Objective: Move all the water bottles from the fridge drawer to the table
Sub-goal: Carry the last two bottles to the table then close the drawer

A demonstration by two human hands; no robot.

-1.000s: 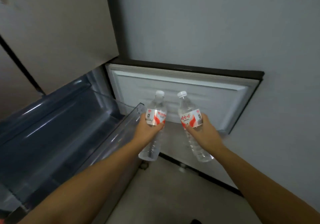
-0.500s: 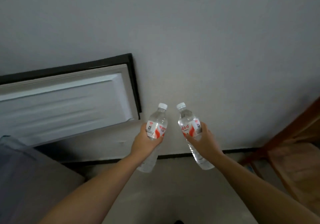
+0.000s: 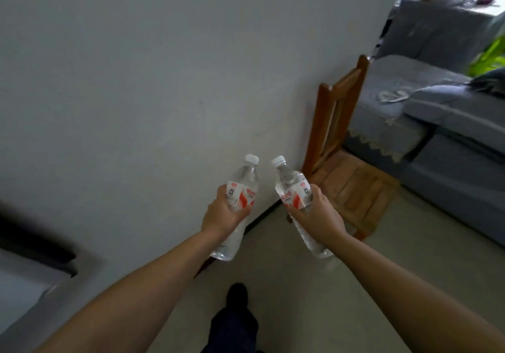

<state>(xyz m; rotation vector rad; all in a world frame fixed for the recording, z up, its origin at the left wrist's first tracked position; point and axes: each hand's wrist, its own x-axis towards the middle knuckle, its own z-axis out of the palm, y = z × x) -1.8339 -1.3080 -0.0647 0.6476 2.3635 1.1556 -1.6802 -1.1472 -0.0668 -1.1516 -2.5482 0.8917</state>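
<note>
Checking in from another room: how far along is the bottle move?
Done: two bottles are out of the drawer. In hand: left hand grips one bottle, right hand grips the other, beside a chair. Left: setting them down; no table is in view.

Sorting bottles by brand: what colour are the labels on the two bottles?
White with red-orange swirls, on both bottles; head view.

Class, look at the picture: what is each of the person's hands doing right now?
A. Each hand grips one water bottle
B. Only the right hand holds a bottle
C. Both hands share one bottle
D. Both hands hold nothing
A: the left hand grips the left bottle, and the right hand grips the right bottle.
</note>
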